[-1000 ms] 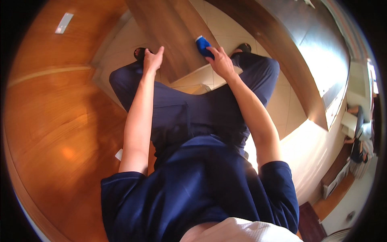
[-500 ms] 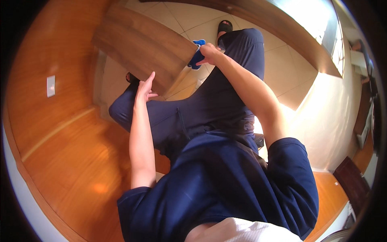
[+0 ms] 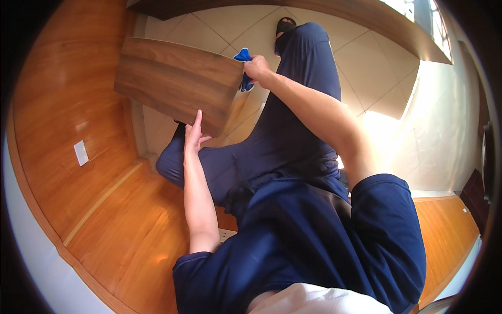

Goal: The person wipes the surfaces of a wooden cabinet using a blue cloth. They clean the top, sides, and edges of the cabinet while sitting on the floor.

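Note:
A brown wood-grain board [image 3: 172, 76], thick or box-like at its right end, is tilted in front of my legs. My left hand [image 3: 193, 137] is at its near corner, with one digit stretched along the top face and the other fingers by the edge; it appears to grip the board there. At the far right corner, my right hand [image 3: 256, 69] is closed on a blue cloth [image 3: 243, 54] with a pale border. The cloth sits against the board's right end, partly hidden by the hand. What supports the board underneath is hidden.
An orange-brown wood panel [image 3: 68, 83] with a white plate [image 3: 81, 153] rises on the left. Pale floor tiles [image 3: 209, 29] lie beyond the board. A long dark wooden edge [image 3: 334, 13] curves across the far side. My dark-trousered legs [image 3: 308, 63] are spread around the near side.
The whole view has turned slightly, and the board appears lower and more level in it. My right hand has shifted along the board's end with the cloth. The left hand stays at the near corner.

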Motion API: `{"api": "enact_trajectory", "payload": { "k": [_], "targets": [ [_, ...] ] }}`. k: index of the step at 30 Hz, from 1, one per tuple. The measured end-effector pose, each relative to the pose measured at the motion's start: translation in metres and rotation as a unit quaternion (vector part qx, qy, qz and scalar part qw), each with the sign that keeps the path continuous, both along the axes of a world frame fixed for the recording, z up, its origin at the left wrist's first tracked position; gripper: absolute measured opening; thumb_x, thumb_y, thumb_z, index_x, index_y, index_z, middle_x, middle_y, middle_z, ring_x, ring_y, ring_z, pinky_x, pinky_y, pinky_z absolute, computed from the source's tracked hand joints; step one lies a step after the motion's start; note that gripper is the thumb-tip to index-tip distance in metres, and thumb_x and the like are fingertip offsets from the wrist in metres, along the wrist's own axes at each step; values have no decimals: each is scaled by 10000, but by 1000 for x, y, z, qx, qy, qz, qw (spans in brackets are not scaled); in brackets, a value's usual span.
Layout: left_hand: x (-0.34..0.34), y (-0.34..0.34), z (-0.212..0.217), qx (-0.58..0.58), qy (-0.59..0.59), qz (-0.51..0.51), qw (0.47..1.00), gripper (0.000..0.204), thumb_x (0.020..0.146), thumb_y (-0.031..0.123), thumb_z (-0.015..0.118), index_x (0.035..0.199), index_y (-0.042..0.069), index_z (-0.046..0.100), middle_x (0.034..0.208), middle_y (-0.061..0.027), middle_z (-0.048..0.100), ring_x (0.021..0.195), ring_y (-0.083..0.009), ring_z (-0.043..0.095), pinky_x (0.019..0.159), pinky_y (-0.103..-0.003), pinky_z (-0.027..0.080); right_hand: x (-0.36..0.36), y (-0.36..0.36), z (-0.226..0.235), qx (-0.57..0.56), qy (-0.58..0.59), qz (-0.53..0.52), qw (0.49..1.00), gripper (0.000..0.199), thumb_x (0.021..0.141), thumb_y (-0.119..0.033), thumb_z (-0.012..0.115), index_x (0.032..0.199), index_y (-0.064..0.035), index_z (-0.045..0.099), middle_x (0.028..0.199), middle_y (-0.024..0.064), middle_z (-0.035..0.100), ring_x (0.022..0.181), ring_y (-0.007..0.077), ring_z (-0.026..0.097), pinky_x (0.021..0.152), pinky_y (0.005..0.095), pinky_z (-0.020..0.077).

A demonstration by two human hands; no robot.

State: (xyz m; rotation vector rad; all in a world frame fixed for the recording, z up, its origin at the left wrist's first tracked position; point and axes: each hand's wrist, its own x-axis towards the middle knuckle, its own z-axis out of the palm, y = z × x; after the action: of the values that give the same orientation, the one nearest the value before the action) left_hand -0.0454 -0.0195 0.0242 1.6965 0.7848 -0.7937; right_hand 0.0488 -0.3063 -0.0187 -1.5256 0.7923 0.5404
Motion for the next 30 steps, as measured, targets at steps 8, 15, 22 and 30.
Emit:
{"api": "enact_trajectory", "payload": {
  "k": [8,15,22,30],
  "targets": [
    [16,-17,-2,-79,-41,29,996,750,979,529,611,1410,-65,456,1341,-235,591,1163,-365,650,895,-557,584,26,-11,11,-43,-62,-35,997,450,865,-103,537,1288,0,648,1043,158,719,866,240,730,640,357,639],
    [45,-31,-11,-137,-56,74,986,702,967,507,628,1401,-24,481,1326,-196,582,1170,-341,624,909,-501,573,61,-22,-3,40,-146,-103,983,524,820,-47,547,1336,-9,626,929,112,727,714,177,676,619,328,548],
    [72,-47,-15,-159,-88,126,975,641,974,452,628,1280,-105,545,1190,-229,629,1089,-345,665,837,-482,614,100,-21,-22,55,-207,-130,968,544,808,-9,559,1349,27,602,925,92,719,700,138,631,633,295,504],
    [99,-42,-15,-147,-70,78,984,763,957,521,629,1377,-89,447,1278,-219,598,1089,-302,662,895,-448,591,135,-12,-51,-13,-253,-32,967,435,975,-251,589,1382,-97,595,1221,208,685,1116,360,647,969,457,493]
  ]
}}
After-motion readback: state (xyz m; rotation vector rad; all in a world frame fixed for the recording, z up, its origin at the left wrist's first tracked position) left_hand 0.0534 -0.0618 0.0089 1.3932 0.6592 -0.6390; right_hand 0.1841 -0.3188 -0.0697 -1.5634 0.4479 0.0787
